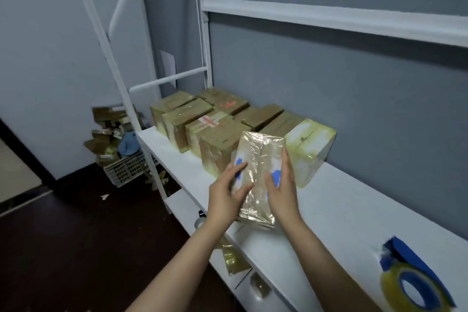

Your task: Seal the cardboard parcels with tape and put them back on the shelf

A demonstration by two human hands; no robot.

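A tape-wrapped parcel is gripped by its long edges between the left hand and the right hand. It is tilted over the white shelf, just near of the row of sealed parcels, seemingly to be slotted in beside them. The tape roll is set aside at near right.

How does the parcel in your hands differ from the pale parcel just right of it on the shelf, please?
The held parcel is gripped by the left hand and right hand; the pale parcel lies untouched on the shelf. The held parcel shows blue patches under glossy, wrinkled tape; the pale parcel is whitish and yellow-green, with no blue. Both look taped.
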